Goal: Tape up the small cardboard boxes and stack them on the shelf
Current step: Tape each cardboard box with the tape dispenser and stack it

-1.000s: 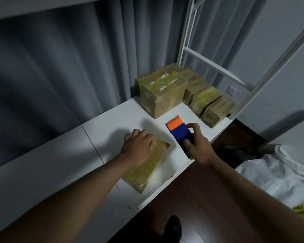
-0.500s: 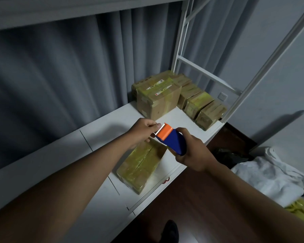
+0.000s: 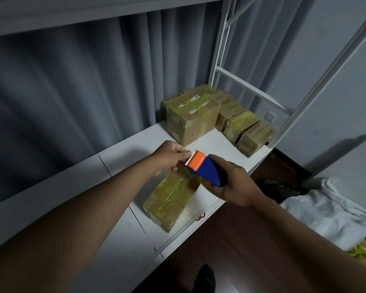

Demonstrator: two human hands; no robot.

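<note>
While the right hand [image 3: 235,182] grips the blue body of a tape dispenser [image 3: 207,170] held above the white shelf [image 3: 135,149], the left hand [image 3: 169,156] pinches at the dispenser's orange, saw-toothed front end with thumb and fingertips curled together; whether a tape end sits between them cannot be told. Directly below the dispenser, a flat cardboard box [image 3: 171,199] wrapped in yellowish tape lies on the shelf near its front edge, angled across the board. Farther back, against the grey curtain [image 3: 72,92], stands a larger taped box [image 3: 190,117] bearing white labels with red marks on top; the print is too small to read. Just to its right, a row of small taped boxes [image 3: 241,125] runs along the shelf toward the white frame upright [image 3: 304,96]. A small red mark shows on the shelf's front lip near the flat box, unreadable. On the wall behind the frame sits a white socket [image 3: 270,116]. Over the dark wooden floor to the right lies a heap of white cloth [image 3: 325,210].
</note>
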